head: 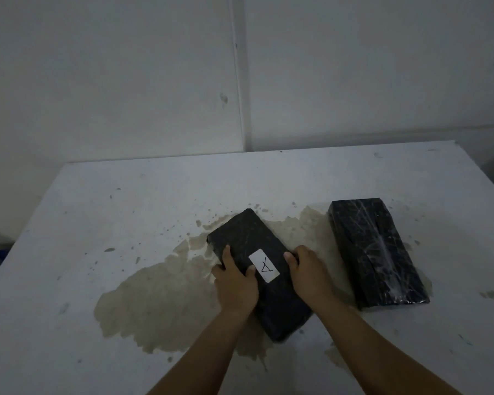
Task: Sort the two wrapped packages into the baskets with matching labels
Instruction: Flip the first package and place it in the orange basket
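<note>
Dim room, bare grey wall (126, 81), white table (126, 209) with a big tan stain (154, 295). Left hand (236, 283) and right hand (308, 273) both clamp the labelled package (248, 238) mid-table; the second package (374, 252) lies nearby on the right.

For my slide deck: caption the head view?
Both hands grip the A-labelled package; a second package waits on the stained table.

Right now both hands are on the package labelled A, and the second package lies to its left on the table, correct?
Not quite. In the head view both hands, left hand and right hand, do grip the package labelled A, but the second package lies to its right on the table.
</note>
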